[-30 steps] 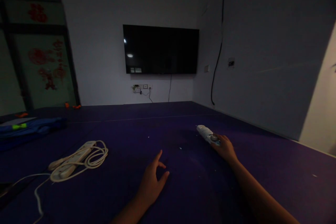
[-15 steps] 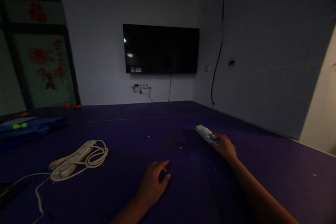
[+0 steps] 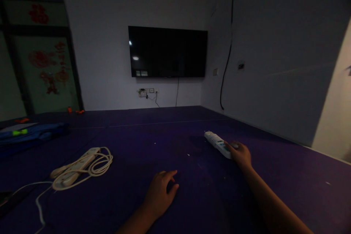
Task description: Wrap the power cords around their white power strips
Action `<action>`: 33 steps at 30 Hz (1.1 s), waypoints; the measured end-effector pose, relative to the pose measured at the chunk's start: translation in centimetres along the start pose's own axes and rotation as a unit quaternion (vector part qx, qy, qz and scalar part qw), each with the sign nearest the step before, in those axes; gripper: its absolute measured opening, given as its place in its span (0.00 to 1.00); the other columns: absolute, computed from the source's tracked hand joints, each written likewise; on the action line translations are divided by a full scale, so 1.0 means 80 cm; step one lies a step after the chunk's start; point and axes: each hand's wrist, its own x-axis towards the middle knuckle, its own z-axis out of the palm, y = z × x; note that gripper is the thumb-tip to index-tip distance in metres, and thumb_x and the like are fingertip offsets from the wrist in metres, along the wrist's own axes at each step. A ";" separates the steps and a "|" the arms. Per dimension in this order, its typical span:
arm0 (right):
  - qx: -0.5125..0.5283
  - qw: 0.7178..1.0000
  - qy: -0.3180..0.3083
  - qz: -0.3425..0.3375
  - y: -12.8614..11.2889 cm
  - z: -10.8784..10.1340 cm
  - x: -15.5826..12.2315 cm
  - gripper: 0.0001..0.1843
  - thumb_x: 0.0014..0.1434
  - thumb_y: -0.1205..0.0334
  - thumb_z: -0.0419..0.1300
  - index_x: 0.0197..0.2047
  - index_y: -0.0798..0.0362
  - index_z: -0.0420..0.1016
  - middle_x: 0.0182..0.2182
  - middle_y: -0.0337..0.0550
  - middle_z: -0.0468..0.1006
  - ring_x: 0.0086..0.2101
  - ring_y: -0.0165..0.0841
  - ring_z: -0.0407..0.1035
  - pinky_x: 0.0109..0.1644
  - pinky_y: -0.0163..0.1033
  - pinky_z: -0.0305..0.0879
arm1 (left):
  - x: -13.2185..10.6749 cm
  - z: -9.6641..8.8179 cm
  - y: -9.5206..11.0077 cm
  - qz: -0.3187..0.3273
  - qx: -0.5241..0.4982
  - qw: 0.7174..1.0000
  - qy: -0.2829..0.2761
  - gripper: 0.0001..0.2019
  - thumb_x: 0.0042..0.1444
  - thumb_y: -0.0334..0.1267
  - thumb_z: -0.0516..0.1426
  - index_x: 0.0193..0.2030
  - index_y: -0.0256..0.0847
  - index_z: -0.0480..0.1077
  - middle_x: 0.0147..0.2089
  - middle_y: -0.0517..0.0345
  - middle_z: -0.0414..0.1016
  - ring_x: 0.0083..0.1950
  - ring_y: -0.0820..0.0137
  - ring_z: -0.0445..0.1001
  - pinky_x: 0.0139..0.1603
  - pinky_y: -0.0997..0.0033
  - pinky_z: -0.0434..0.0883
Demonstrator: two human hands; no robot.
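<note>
In the head view, a broad purple surface (image 3: 137, 139) runs back to a pale far wall (image 3: 106, 62) and along the right wall (image 3: 274, 51); a thin seam (image 3: 164, 122) crosses it near the back. The white strip-shaped object (image 3: 215, 140) lies on the right half of that surface, slanting from the back left towards the right hand (image 3: 241, 153), whose fingers (image 3: 229, 147) touch its near end; I cannot tell whether they pinch it. The left hand (image 3: 160, 193) is low at the centre, its fingers (image 3: 172, 172) loosely curled, the thumb standing apart from them with a gap between; a wide stretch of purple separates it from the white object, marked only by small pale scraps (image 3: 188, 154). Off to the left, well apart from that hand, lies a power strip (image 3: 82, 162), with its cord (image 3: 105, 170) looped over and beside it; blue cloth (image 3: 38, 131) sits farther back, near the left edge.

The white object is long and narrow, ridged at its far end, smoother towards the hand; the power strip looks like pale plastic, its cord round and soft in its loops; the cloth is rumpled; the purple surface looks flat and dull.
</note>
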 end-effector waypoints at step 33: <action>-0.159 0.980 0.119 -0.031 -0.070 -0.019 -0.040 0.22 0.56 0.60 0.48 0.49 0.58 0.72 0.46 0.59 0.74 0.48 0.50 0.65 0.49 0.53 0.60 | 0.002 -0.005 0.003 0.006 0.028 1.000 0.003 0.17 0.53 0.36 0.55 0.50 0.43 0.70 0.41 0.55 0.77 0.47 0.65 0.72 0.54 0.59 0.65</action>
